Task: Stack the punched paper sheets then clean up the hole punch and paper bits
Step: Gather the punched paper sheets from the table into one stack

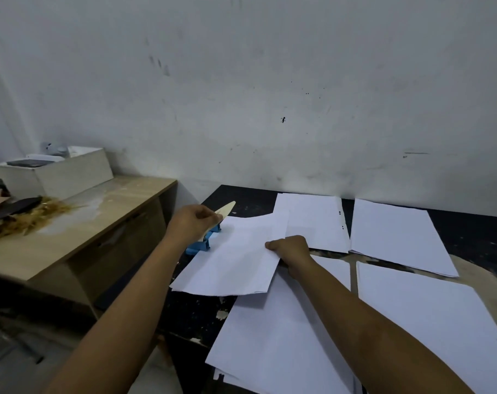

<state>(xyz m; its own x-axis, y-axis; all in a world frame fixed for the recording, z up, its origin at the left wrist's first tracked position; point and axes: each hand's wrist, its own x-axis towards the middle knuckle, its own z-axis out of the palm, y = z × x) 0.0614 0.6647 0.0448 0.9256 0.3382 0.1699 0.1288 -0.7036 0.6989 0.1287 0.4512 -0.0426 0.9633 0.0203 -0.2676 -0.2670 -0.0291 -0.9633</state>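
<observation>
**Inspector:** Start at the left. What stands there?

**Assistant:** A wooden desk with a pale box and a heap of straw-coloured shavings. None of it belongs to the task.

**Inspector:** Next along?

**Assistant:** The left hand rests on the cream lever of the blue hole punch, fingers curled over the lever and holding it. The punch sits at the left edge of the dark table.

**Inspector:** And the paper?

**Assistant:** One sheet lies with its left margin at the punch; whether it sits inside the slot cannot be told. The right hand pinches that sheet's right edge, thumb on top, fingers beneath.

**Inspector:** The relation that governs the coming move?

**Assistant:** The sheet's long axis runs from near left to far right, the punch at its far-left end, the right hand at its opposite side. In my judgement the sheet must travel rightward, away from the punch, and the right hand is placed to draw it.

**Inspector:** Where to?

**Assistant:** Further right lie a punched sheet showing holes, another pile beyond it, and two nearer piles. Stacking appears not yet done.
</observation>
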